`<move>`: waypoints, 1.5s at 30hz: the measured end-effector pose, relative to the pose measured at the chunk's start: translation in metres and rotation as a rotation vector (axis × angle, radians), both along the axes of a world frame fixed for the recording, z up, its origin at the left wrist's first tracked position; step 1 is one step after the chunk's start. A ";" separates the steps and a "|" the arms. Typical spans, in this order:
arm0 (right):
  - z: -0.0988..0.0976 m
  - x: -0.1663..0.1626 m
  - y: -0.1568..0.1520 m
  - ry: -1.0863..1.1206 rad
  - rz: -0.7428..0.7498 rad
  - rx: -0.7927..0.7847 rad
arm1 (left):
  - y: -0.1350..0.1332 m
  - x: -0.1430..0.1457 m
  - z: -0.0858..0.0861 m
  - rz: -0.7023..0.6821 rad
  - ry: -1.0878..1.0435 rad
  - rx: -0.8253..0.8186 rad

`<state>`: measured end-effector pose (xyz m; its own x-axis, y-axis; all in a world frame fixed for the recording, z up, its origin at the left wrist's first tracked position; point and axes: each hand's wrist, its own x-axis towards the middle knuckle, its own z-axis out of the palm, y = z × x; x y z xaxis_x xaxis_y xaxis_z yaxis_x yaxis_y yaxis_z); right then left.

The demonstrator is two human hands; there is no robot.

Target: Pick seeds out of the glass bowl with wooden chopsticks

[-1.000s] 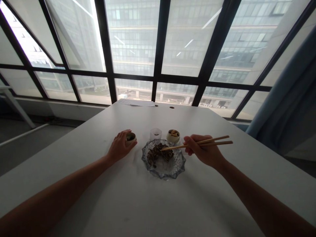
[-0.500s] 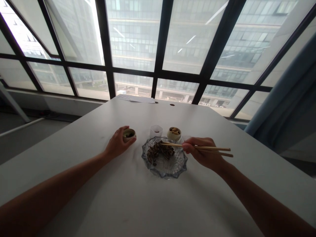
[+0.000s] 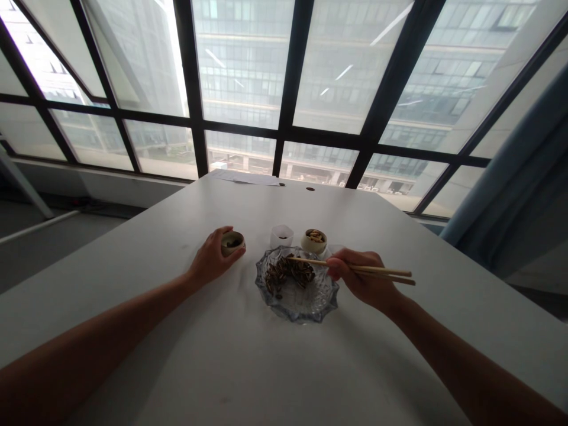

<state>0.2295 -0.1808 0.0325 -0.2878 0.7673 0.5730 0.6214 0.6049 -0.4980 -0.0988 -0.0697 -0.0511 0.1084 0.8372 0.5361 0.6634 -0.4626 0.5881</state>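
My left hand point(image 3: 212, 258) is wrapped round a small round cup point(image 3: 233, 251) standing on the table, with a little dark stuff inside. A pair of wooden chopsticks point(image 3: 377, 272) is gripped in my right hand point(image 3: 361, 277). Their tips reach over a clear glass dish point(image 3: 326, 299) with a scalloped rim, into a heap of dark striped seeds point(image 3: 288, 275) that look like sunflower seeds. Whether the tips pinch a seed is too small to tell. The seeds lie mostly in the dish's left and far part.
Just behind the dish stand a whitish translucent cup point(image 3: 281, 238) with something dark in it and a small round pot point(image 3: 313, 244) of yellowish-tan pieces. Papers point(image 3: 246, 177) lie at the far end of the white table point(image 3: 213, 367), by the windows. A blue curtain point(image 3: 510, 142) hangs at right.
My right hand and the chopsticks have shifted very slightly left, the tips still in the seeds. My left hand keeps its hold on the cup.
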 end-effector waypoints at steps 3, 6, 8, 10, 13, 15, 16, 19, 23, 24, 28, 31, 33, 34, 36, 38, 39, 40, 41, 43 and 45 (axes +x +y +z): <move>-0.004 0.001 0.002 0.113 -0.022 -0.056 | 0.001 0.000 0.000 -0.001 -0.009 -0.006; -0.008 0.003 0.010 0.365 -0.122 -0.128 | 0.001 -0.001 -0.001 0.004 -0.022 -0.001; -0.010 0.005 0.017 0.550 -0.180 -0.168 | 0.002 -0.001 -0.001 0.003 -0.024 -0.020; -0.010 0.009 0.024 0.673 -0.196 -0.204 | 0.002 -0.002 -0.001 0.004 -0.021 -0.048; -0.011 0.013 0.032 0.776 -0.183 -0.249 | 0.002 -0.002 0.000 0.003 -0.013 -0.063; -0.011 0.014 0.033 0.802 -0.173 -0.261 | 0.001 -0.002 0.000 0.002 -0.012 -0.064; -0.011 0.014 0.032 0.796 -0.171 -0.255 | 0.001 -0.001 0.000 0.003 -0.011 -0.065; -0.004 0.012 0.022 0.653 -0.210 -0.130 | 0.001 -0.001 -0.001 0.008 0.002 -0.057; 0.016 0.009 -0.006 -0.003 -0.011 0.204 | 0.002 -0.002 -0.003 0.010 0.031 -0.045; 0.021 0.008 -0.013 -0.141 0.084 0.265 | 0.002 -0.002 -0.003 0.011 0.036 -0.046; 0.031 0.002 -0.026 -0.352 0.213 0.429 | 0.001 -0.002 -0.002 0.023 0.041 -0.051; 0.031 0.000 -0.024 -0.298 0.171 0.495 | 0.000 -0.001 0.001 0.023 0.014 -0.055; 0.028 -0.001 -0.022 -0.204 0.083 0.452 | -0.001 -0.001 0.002 0.009 0.000 -0.036; 0.027 -0.001 -0.021 -0.137 0.023 0.412 | -0.002 -0.001 0.003 -0.002 -0.003 -0.015; 0.025 -0.003 -0.021 0.023 -0.094 0.332 | -0.002 -0.001 0.003 -0.033 -0.011 0.047; 0.024 -0.004 -0.021 0.162 -0.156 0.288 | -0.003 -0.001 0.002 -0.056 -0.022 0.106; 0.024 -0.004 -0.021 0.207 -0.166 0.273 | -0.003 -0.001 0.002 -0.062 -0.026 0.125; 0.023 -0.005 -0.021 0.241 -0.169 0.259 | -0.003 -0.001 0.002 -0.066 -0.028 0.136; 0.023 -0.006 -0.021 0.269 -0.167 0.244 | -0.004 -0.001 0.002 -0.070 -0.030 0.140; 0.020 -0.011 -0.018 0.337 -0.150 0.196 | -0.004 -0.001 0.002 -0.078 -0.040 0.140; 0.017 -0.021 -0.012 0.438 -0.124 0.144 | -0.004 -0.001 0.002 -0.089 -0.056 0.138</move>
<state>0.2082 -0.1933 0.0490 0.0932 0.6843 0.7232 0.4438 0.6216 -0.6454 -0.0996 -0.0736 -0.0493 0.1460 0.7437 0.6523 0.5840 -0.5970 0.5499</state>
